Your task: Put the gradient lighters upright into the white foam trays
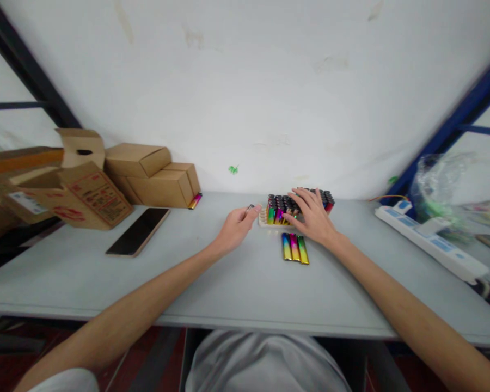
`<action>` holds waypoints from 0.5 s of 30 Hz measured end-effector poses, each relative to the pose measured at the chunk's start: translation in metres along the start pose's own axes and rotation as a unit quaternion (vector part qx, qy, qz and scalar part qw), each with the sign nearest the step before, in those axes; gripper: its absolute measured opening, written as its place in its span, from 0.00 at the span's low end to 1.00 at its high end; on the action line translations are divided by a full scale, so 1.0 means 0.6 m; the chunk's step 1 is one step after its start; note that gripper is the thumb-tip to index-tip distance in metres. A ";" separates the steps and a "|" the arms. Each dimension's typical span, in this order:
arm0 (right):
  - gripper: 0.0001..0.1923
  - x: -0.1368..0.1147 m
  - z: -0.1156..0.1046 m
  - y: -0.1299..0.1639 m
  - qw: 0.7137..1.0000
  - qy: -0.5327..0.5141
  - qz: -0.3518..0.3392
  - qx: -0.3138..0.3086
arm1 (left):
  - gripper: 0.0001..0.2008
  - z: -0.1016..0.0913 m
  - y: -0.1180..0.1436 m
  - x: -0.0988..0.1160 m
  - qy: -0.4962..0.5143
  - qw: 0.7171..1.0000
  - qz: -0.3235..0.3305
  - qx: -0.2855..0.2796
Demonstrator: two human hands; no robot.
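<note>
My left hand (240, 226) is closed round a lighter (250, 208); only its dark and metal top shows above the fingers. Just right of it stands a pale tray (263, 220), its left end holding no lighters. Rows of upright lighters (271, 213) with black tops and shiny rainbow bodies fill the rest. Over these rows lies my right hand (315, 219), fingers spread, fingertips at the lighter tops, covering part of them. Three lighter bodies (295, 249) in blue, pink, green and gold lie side by side on the table in front of the tray.
A phone (139, 231) lies left on the grey table (228, 294). Behind it are an open printed carton (93, 193), brown boxes (159, 182) and a pink-gold lighter (195, 201). A white power strip (430, 242) and clear plastic bag (441, 185) are at right; a wall (245, 109) rises behind.
</note>
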State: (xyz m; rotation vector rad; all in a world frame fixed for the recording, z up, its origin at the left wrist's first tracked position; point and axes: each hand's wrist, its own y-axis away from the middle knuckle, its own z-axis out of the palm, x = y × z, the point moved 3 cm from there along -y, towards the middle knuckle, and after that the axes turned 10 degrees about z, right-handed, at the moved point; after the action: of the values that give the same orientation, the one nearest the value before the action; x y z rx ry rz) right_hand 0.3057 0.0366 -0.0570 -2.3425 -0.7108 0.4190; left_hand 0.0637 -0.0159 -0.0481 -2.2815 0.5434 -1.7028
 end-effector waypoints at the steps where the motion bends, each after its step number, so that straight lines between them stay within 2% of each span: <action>1: 0.31 0.000 0.000 0.001 1.000 -0.003 0.004 0.006 | 0.28 -0.002 0.000 -0.002 -0.023 1.000 0.002 0.005; 5: 0.30 0.000 0.000 0.002 1.000 -0.015 0.008 0.015 | 0.24 -0.004 0.000 -0.008 -0.069 0.998 0.008 0.012; 10: 0.29 0.001 0.004 0.004 1.000 -0.027 0.009 0.009 | 0.20 -0.004 -0.001 -0.013 -0.077 0.997 0.006 0.012; 15: 0.28 -0.001 0.005 0.004 0.999 -0.033 0.012 0.006 | 0.22 -0.006 -0.002 -0.017 -0.077 0.997 -0.007 0.018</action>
State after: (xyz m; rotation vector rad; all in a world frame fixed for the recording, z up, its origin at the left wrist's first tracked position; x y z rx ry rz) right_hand 0.3050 0.0359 -0.0606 -2.3375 -0.7086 0.5116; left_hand 0.0581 -0.0105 -0.0553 -2.3708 0.4607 -1.5131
